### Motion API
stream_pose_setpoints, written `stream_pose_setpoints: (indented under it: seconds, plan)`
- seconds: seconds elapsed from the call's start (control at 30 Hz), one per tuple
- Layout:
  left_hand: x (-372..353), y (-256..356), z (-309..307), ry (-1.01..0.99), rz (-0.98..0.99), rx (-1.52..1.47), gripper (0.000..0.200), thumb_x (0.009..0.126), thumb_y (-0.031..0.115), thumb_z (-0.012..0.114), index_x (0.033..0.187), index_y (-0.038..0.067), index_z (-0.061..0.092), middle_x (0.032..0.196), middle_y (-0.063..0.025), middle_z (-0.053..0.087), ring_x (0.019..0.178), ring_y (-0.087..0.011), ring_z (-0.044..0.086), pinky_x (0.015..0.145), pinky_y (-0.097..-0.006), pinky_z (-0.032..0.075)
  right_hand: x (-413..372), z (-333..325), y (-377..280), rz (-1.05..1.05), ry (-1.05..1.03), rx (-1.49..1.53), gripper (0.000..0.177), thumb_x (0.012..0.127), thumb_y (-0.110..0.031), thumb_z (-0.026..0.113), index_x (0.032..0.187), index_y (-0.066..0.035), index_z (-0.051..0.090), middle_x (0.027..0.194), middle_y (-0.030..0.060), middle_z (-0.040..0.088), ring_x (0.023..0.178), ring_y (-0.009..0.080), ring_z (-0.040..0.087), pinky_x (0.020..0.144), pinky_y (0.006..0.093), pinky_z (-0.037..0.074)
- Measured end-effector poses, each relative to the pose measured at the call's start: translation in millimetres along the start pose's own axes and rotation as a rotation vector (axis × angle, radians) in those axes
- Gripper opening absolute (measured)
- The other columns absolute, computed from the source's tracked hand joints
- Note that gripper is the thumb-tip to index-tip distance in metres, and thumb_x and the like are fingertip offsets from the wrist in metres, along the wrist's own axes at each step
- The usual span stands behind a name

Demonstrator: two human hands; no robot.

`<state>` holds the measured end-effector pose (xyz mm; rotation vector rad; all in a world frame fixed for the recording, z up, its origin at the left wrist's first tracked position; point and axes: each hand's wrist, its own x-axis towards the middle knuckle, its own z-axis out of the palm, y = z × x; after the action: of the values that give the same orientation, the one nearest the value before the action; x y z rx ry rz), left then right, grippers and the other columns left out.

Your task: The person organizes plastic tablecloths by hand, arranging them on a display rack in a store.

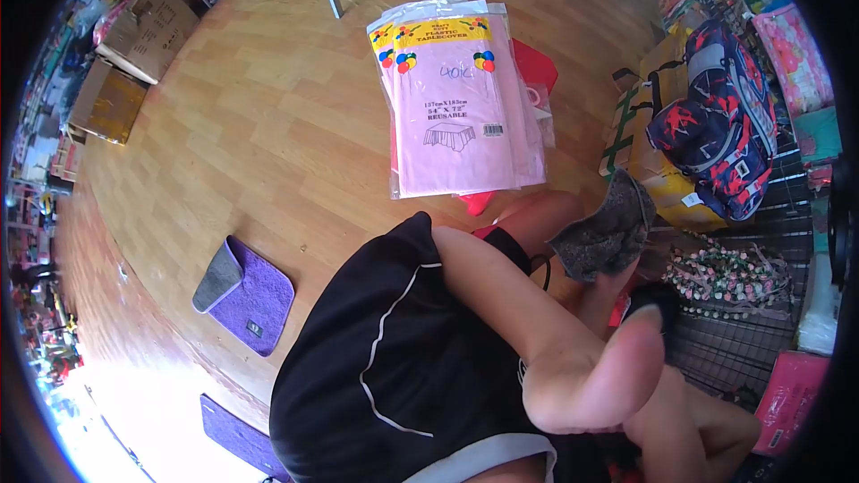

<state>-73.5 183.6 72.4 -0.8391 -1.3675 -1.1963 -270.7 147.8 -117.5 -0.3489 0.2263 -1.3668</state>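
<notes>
Black clothing with white piping (376, 340) fills the lower middle. A bare limb (492, 291) comes out of it and runs down to the right, to a rounded, pink skin surface (617, 385) close to the camera. No separate fingers show there, so I cannot tell which body part it is. More bare skin (702, 438) is at the lower right. Beyond the limb, a crumpled dark grey fabric item (604, 228) lies against other bare skin (537, 219). I cannot make out my left hand or my right hand clearly, or what either holds.
Pink plastic tablecover packs (456, 107) lie on the wooden floor, above the clothing. Purple cloths (259, 295) are at the left. Cardboard boxes (148, 27) stand upper left. A red-and-navy backpack (725, 125) and flower garlands (729, 277) are on the right.
</notes>
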Motion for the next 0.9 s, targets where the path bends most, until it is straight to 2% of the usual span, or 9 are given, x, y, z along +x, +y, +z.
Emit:
stream_pose_setpoints:
  seconds: [0.2,0.37,0.43,0.53,0.6,0.67,0.73,0.77,0.9]
  plan:
    - [-18,-28,22,0.024,-0.056,0.043,0.068,0.076,0.063,0.036,0.085,-0.002,0.051,0.068,-0.0120,0.053,0.055,-0.0203,0.050,0.051,-0.0309,0.038,0,1,6,0.084,0.009,0.037,0.037,0.086,-0.026,0.042,0.115,-0.002,0.044,0.117,0.0137,0.048,0.104,0.0280,0.048,0.092,0.0407,0.037]
    - [-43,38,-33,0.078,-0.078,0.097,0.062,0.081,0.060,0.034,0.079,0.001,0.054,0.065,-0.0090,0.051,0.058,-0.0198,0.048,0.056,-0.0318,0.036,12,7,7,0.192,0.031,0.046,0.039,0.087,-0.027,0.039,0.115,-0.001,0.043,0.118,0.0151,0.046,0.105,0.0298,0.048,0.092,0.0418,0.037]
    - [-83,85,-31,0.427,-0.597,1.009,0.027,0.081,0.025,0.048,0.080,-0.001,0.054,0.072,-0.0101,0.053,0.065,-0.0225,0.051,0.058,-0.0312,0.040,33,31,17,0.059,-0.114,0.005,0.039,0.088,-0.026,0.035,0.118,-0.002,0.041,0.118,0.0161,0.045,0.107,0.0303,0.047,0.091,0.0430,0.037]
    - [-191,111,-48,0.678,-0.938,2.190,0.032,0.074,0.024,0.062,0.089,-0.002,0.051,0.078,-0.0137,0.056,0.072,-0.0243,0.056,0.065,-0.0334,0.044,59,68,46,0.126,0.060,-0.057,0.037,0.087,-0.020,0.036,0.120,-0.002,0.039,0.118,0.0150,0.046,0.107,0.0298,0.046,0.093,0.0417,0.036]
    - [-230,116,-39,1.001,-1.181,1.884,0.032,0.075,0.022,0.062,0.091,-0.003,0.049,0.079,-0.0137,0.056,0.070,-0.0219,0.056,0.061,-0.0313,0.044,70,97,82,0.008,0.306,-0.628,0.039,0.084,-0.012,0.042,0.121,-0.003,0.039,0.121,0.0143,0.044,0.109,0.0279,0.045,0.094,0.0383,0.035]
    - [-240,119,-37,1.283,-1.395,1.517,0.033,0.076,0.021,0.061,0.094,-0.003,0.048,0.080,-0.0136,0.056,0.068,-0.0194,0.057,0.057,-0.0292,0.045,108,35,90,0.206,-0.411,-0.935,0.041,0.078,-0.002,0.044,0.119,-0.002,0.041,0.124,0.0160,0.040,0.114,0.0290,0.040,0.095,0.0398,0.033]
    - [-240,109,-44,1.467,-1.204,0.881,0.031,0.078,0.019,0.059,0.096,-0.004,0.047,0.080,-0.0121,0.057,0.061,-0.0163,0.057,0.051,-0.0259,0.046,102,98,155,-0.306,-0.978,-1.789,0.053,0.072,-0.005,0.053,0.123,-0.007,0.039,0.127,0.0139,0.039,0.115,0.0304,0.040,0.096,0.0406,0.030]
    - [-245,104,-47,1.484,-1.195,0.874,0.031,0.078,0.019,0.059,0.096,-0.004,0.047,0.080,-0.0121,0.057,0.061,-0.0163,0.057,0.051,-0.0259,0.046,100,94,171,-0.243,-1.264,-1.990,0.058,0.070,-0.009,0.057,0.125,-0.010,0.038,0.127,0.0121,0.038,0.118,0.0295,0.035,0.099,0.0421,0.025]
    - [-248,97,-48,1.535,-0.997,0.793,0.029,0.082,0.014,0.053,0.104,-0.003,0.043,0.082,-0.0109,0.058,0.061,-0.0146,0.060,0.053,-0.0234,0.049,129,76,197,-0.222,-1.413,-2.132,0.065,0.069,-0.016,0.059,0.128,-0.016,0.033,0.132,0.0085,0.032,0.123,0.0241,0.029,0.101,0.0407,0.023]
